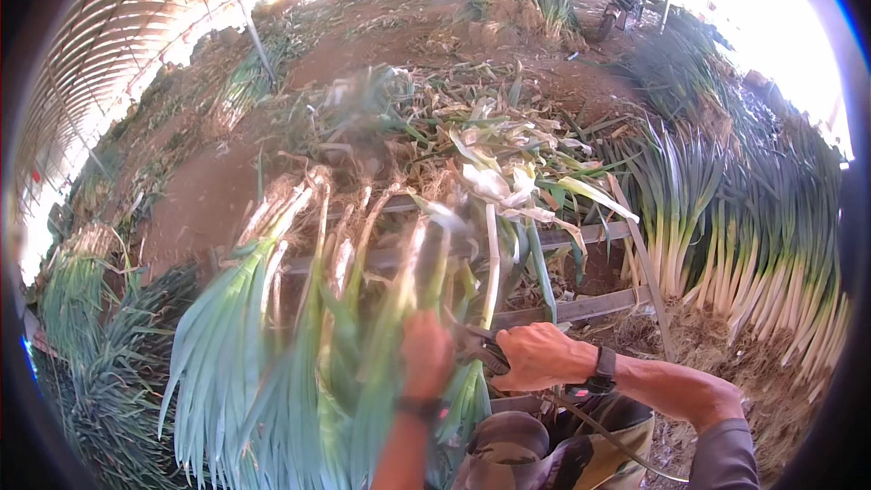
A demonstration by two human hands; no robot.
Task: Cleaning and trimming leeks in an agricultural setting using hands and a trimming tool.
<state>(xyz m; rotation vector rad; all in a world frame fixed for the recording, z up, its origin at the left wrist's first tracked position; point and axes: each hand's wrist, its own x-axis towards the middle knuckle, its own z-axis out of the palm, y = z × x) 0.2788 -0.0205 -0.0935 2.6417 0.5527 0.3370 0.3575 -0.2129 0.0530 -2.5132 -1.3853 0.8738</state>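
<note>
My left hand (427,356) is blurred by motion. It looks closed around a leek (413,259), also smeared, whose root end points away from me. In my right hand (549,357) is a dark hand tool with a nozzle-like front (488,350), seemingly an air gun; a thin hose (626,460) trails from it. The tool points left, close to my left hand. Several more leeks (227,295) lie over a wooden rack (590,308), roots away and green leaves hanging toward me. Pale, loose peelings (499,183) hang at the rack's far side.
Trimmed leeks (717,254) with white stalks stand packed at the right. Dark green leek bundles (100,354) lie at the left. Leaf scraps (399,95) cover the soil ahead. A metal pole (247,14) rises at the far left, and a motorbike (624,2) stands far right.
</note>
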